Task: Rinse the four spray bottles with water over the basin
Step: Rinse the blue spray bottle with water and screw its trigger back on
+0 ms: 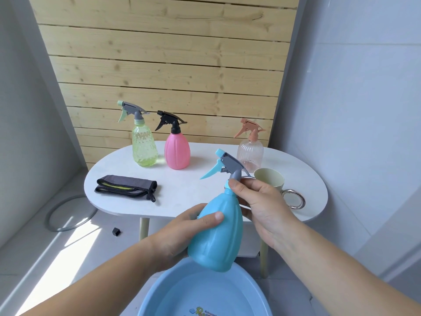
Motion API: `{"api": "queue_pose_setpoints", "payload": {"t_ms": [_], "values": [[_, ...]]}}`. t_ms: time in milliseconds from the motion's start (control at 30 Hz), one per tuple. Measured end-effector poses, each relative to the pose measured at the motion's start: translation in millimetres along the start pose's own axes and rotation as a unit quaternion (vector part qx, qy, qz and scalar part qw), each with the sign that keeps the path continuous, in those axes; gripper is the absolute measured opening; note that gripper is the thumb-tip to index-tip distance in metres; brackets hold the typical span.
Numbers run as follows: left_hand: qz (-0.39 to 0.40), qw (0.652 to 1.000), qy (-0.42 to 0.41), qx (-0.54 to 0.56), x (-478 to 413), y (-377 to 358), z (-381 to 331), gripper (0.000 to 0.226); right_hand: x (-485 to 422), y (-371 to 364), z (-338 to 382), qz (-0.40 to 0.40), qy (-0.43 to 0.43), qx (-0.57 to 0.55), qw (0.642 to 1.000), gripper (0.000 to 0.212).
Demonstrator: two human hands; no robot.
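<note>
Currently, the blue bottle (216, 231) is held tilted above the basin (159, 299), which sits at 6 o'clock in the view. The left hand (182, 233) wraps the bottle body, thumb across the front. The right hand (262, 206) pinches the collar below the grey spray head (230, 165); its fingers (237, 185) are closed on the neck.

Step in hand, as judged: unscrewing the spray head so the bottle can take water. The next move calls for a steady left-hand grip while the right hand turns the collar, then a water source; the cream cup (270, 180) at 3 o'clock on the counter (193, 188) appears the likely one.

Three bottles stand on the counter with heads on: green (144, 149) at 11 o'clock, pink (177, 151) at 12 o'clock, clear peach (250, 153) at 1 o'clock. A folded grey cloth (126, 187) lies at 9 o'clock.

Limits of view:
- The basin is cut off by the bottom edge; its printed label is only partly legible.
- Cup contents cannot be seen.
- Whether the collar has loosened cannot be told.
- Water level in the blue bottle is hidden by its opaque wall.
</note>
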State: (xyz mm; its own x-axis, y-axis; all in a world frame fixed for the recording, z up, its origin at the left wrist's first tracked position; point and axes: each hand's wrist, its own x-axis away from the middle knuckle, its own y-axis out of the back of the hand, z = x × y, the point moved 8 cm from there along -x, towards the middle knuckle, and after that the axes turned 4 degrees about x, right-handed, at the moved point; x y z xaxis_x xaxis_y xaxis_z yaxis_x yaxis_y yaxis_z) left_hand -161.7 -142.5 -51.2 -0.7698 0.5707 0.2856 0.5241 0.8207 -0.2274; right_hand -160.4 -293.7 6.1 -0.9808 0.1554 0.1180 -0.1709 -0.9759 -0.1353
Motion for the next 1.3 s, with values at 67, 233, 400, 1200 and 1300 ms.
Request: {"api": "queue_pose_setpoints", "payload": {"t_ms": [67, 233, 400, 1200, 1300], "values": [[0.005, 1.0, 0.008, -0.013, 2.6, 2.4, 2.9, 0.07, -3.4, 3.0, -1.0, -0.015, 0.004, 0.0, 1.0, 0.017], [0.004, 0.998, 0.036, -0.044, 10.4, 12.7, 12.9, 0.069, -19.5, 8.9, 0.2, -0.053, -0.007, -0.018, 0.998, 0.016], [-0.004, 0.996, 0.055, -0.072, 24.3, 32.6, 18.7, 0.061, -38.6, 6.5, 11.2, -0.085, -0.006, -0.05, 0.995, 0.012], [-0.076, 0.993, -0.034, -0.081, 10.4, 48.2, 10.3, 0.061, -119.0, 7.8, -69.5, -0.158, -0.099, 0.156, 0.97, 0.028], [-0.081, 0.993, -0.04, -0.081, 7.8, 52.0, 8.0, 0.061, -121.7, 7.4, -69.4, -0.164, -0.089, 0.173, 0.967, 0.028]]}}
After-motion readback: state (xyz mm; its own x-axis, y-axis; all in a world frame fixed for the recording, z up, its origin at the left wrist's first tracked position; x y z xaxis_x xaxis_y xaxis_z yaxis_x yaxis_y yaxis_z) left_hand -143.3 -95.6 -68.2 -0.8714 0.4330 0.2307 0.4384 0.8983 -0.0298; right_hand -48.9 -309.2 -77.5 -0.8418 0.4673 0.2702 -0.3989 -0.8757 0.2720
